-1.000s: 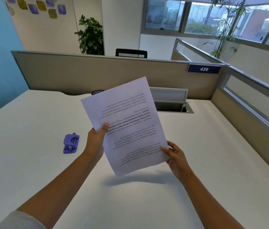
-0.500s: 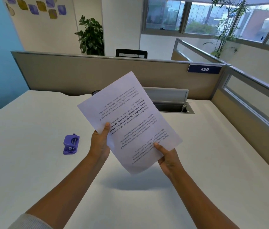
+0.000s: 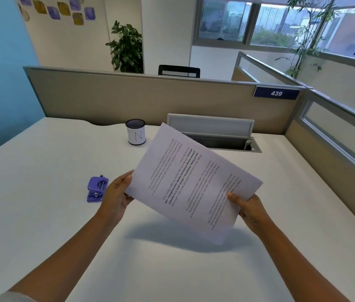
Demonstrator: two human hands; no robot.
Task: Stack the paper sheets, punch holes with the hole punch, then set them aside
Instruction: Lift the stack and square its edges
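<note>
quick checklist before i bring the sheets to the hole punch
1. Both hands hold the paper sheets: left hand at the left edge, right hand at the near right corner: ok.
2. Sheet edges squared: cannot tell.
3. Hole punch in reach, on the desk beside the left hand: ok.
4. Punch slot facing the sheets: cannot tell.
5. Pen cup stands apart from the punch: ok.
</note>
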